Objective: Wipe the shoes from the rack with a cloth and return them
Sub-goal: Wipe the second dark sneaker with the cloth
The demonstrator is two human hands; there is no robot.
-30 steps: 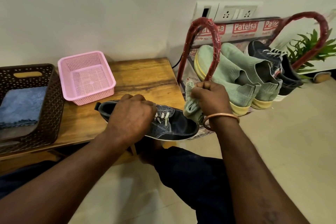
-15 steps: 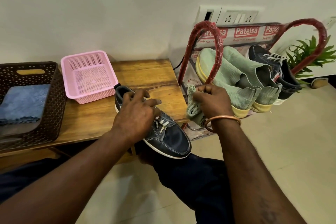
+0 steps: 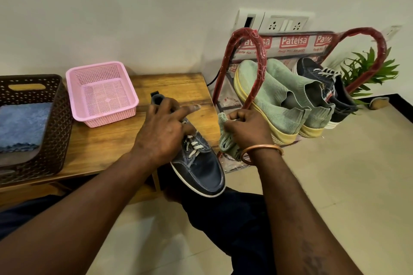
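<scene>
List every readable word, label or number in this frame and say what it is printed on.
"Patelsa": white on red, in the middle of the banner across the back of the shoe rack. It is repeated at left, partly hidden by the rack's frame, and at right, cut off.
Small line under each logo: too blurred to read reliably.
Nothing else is legible.

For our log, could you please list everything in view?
held shoe: 1, navy, table's front edge
green cloth: 1, green, beside it
rack: 1, red, right of table
green shoes: 2, green, on rack
racked shoe: 1, navy, rack's right
table: 1, brown, by wall
pink basket: 1, pink, on table
brown basket: 1, brown, table's left
blue cloth: 1, blue, in brown basket
plant: 1, green, beyond rack
left hand: 1, grips held shoe
right hand: 1, grips green cloth
</scene>
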